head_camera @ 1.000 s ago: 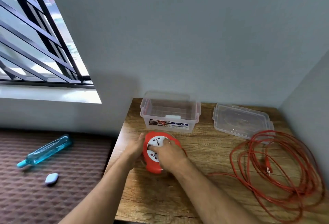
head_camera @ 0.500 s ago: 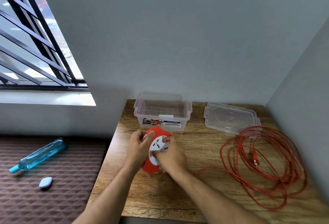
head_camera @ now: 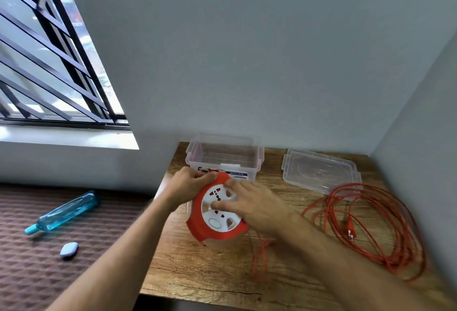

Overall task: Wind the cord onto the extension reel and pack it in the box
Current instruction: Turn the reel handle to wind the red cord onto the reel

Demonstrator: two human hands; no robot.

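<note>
Fingers [head_camera: 195,177] of the left hand [head_camera: 186,188] are curling over the top rim of the extension reel [head_camera: 217,211], gripping its red shell, while the right hand [head_camera: 257,205] is lying flat on the white socket face with its fingers [head_camera: 222,204] pressing into the cut-outs — closed against the reel, not around it.

From the head view, the only 1 here: the reel is tilting up off the worktop [head_camera: 210,271], just in front of the open clear box [head_camera: 223,160]. It is looking like hard, light plastic, so a 2-handed hold at rim and face should be steadying it well; the smooth shell could be slipping if gripped only at the edge. The cord [head_camera: 371,226] is lying in loose loops well apart to the right, with a single strand trailing back under the reel. It is looking thin and limp, likely to tangle — better guided through the fingers than pulled. Its plug [head_camera: 350,230] is resting inside the loops. The lid [head_camera: 319,172] is lying beside the box, touching the cord's far loops.
</note>
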